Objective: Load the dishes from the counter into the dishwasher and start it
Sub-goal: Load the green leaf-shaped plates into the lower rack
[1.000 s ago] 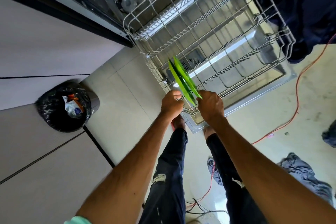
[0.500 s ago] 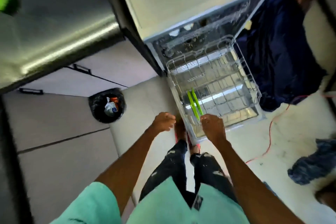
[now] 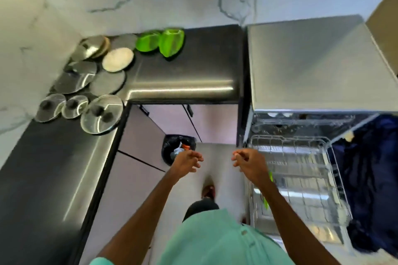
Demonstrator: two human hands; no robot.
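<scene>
- Two hands: left hand (image 3: 187, 162), right hand (image 3: 247, 163).
- Two green dishes (image 3: 148, 41) (image 3: 172, 43) on the counter (image 3: 183, 75).
- Three glass lids (image 3: 50, 107) (image 3: 75, 106) (image 3: 101, 117) with dark knobs.
- About five flat round discs (image 3: 117, 59) behind those, too blurred for a sure count.
- One dishwasher (image 3: 312, 66), one wire rack (image 3: 288, 138).
- Two green slivers (image 3: 271, 176) in that rack; one plate or two, cannot tell.
- One bin (image 3: 172, 146).
- One blue cloth (image 3: 370, 178).
</scene>
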